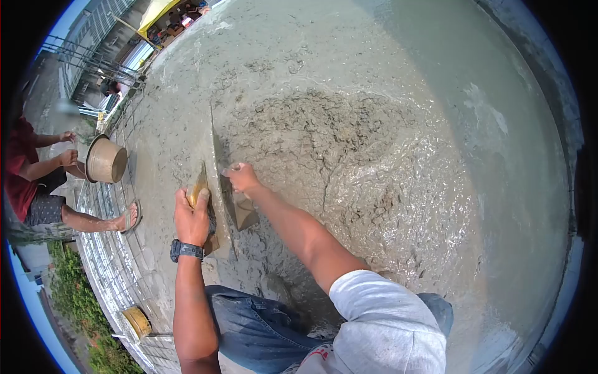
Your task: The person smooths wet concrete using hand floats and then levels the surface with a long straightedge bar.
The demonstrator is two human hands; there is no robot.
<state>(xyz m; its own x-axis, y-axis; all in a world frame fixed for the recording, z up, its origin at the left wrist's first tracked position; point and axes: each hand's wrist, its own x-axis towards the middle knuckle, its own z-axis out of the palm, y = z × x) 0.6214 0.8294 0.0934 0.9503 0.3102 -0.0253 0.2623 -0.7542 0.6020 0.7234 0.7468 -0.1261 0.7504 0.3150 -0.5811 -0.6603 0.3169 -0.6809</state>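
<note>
My left hand (pixel 192 218), with a dark watch on its wrist, is closed round a yellowish tool handle (pixel 199 181); part of the tool is hidden under the hand. Just to its right, my right hand (pixel 242 178) has its fingers curled at the edge of a long, thin, grey board (pixel 218 149). The board stands on edge in the wet grey mortar (pixel 349 143). A flat, mortar-coated piece (pixel 245 213) lies against the board below my right hand.
At the left a co-worker in a red shirt (pixel 20 146) sits holding a bucket (pixel 108 160) by its handle. A yellow bucket (pixel 137 322) rests on the metal mesh (pixel 103 262) at lower left. A yellow canopy (pixel 156 14) stands at the top.
</note>
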